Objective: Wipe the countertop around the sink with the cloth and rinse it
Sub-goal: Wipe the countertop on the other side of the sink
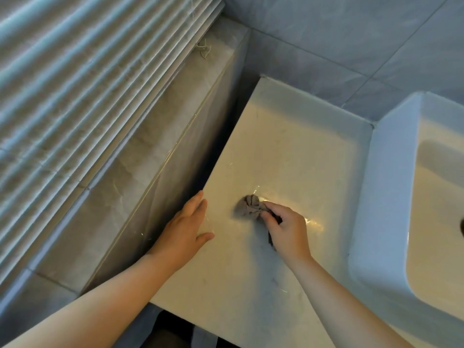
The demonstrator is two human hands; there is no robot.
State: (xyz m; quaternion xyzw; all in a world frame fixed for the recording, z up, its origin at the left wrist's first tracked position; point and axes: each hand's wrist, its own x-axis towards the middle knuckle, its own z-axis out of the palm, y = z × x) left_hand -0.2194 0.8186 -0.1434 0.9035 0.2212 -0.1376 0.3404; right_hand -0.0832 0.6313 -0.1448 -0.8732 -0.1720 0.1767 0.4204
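Note:
A pale, glossy countertop [288, 151] runs from the tiled back wall toward me. On it lies a crumpled grey-brown cloth [248, 205], bunched under the fingers of my right hand [286, 228], which grips it and presses it to the surface. Part of the cloth hangs dark beneath the palm. My left hand [187, 224] rests flat with fingers spread on the counter's left edge, holding nothing. The white raised sink [386, 187] stands at the right, its basin only partly in view.
A grey tiled ledge [140, 172] runs along the left, higher than the counter, with a dark gap between them. Window blinds [75, 71] hang above the ledge. Grey wall tiles [351, 41] close the back. The sink drain [461, 226] shows at the right edge.

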